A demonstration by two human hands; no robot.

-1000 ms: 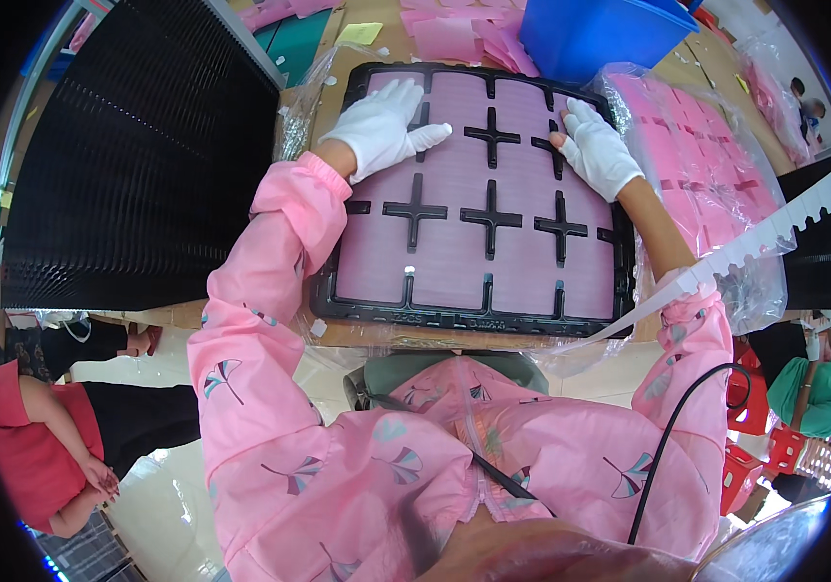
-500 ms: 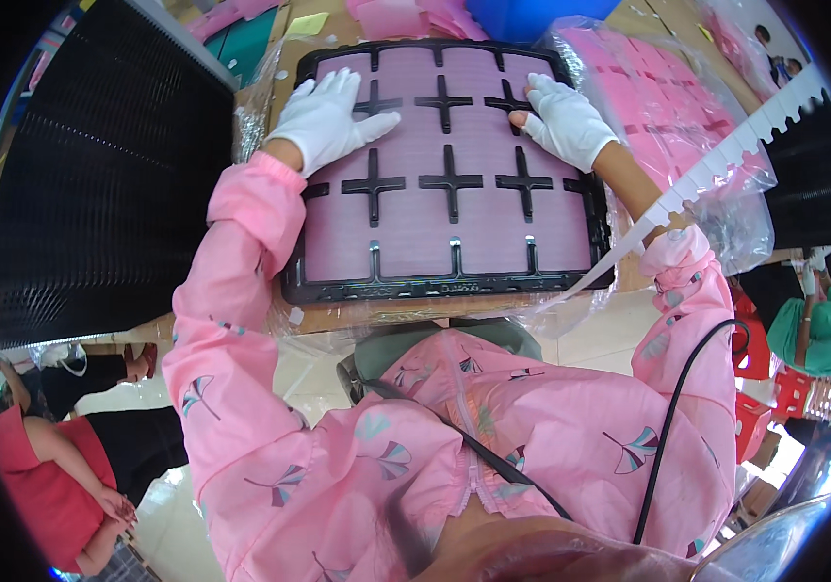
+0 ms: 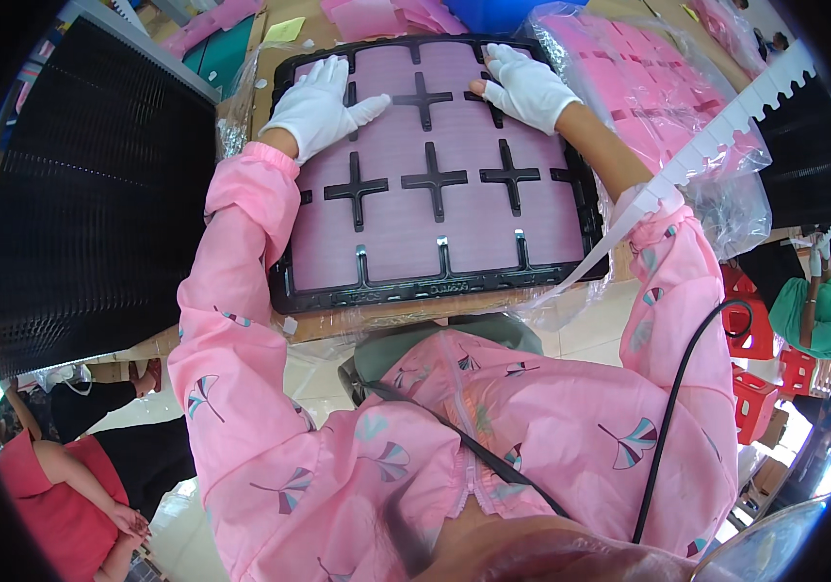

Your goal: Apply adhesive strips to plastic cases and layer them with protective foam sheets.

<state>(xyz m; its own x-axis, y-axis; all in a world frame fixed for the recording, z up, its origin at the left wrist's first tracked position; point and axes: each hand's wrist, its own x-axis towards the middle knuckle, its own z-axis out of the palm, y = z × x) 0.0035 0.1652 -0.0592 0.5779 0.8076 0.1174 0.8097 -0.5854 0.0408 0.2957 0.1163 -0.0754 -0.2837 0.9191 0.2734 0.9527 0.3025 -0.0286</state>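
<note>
A black plastic tray [image 3: 435, 290] lies before me on the table, its compartments lined with pink-violet sheets [image 3: 401, 225] and parted by raised black crosses. My left hand [image 3: 319, 109], in a white glove, rests flat on the tray's far left part, fingers stretched and thumb out to the right. On the far right part lies my right hand [image 3: 529, 89], also gloved, with a bare thumb tip showing and the fingers extended. Neither hand grips anything. A long white notched strip [image 3: 672, 179] crosses in front of my right forearm, its lower end near the tray's right corner.
Tall black ribbed stacks [image 3: 95, 194] stand at the left. Pink sheets in clear plastic wrap [image 3: 638, 87] lie right of the tray. A blue bin [image 3: 498, 12] and a yellow note [image 3: 284, 30] are at the back. A person in red [image 3: 66, 504] is at the lower left.
My right hand has moved slightly farther away and left over the tray. The tray appears slightly shifted left in the view. Both hands stay flat with fingers extended.
</note>
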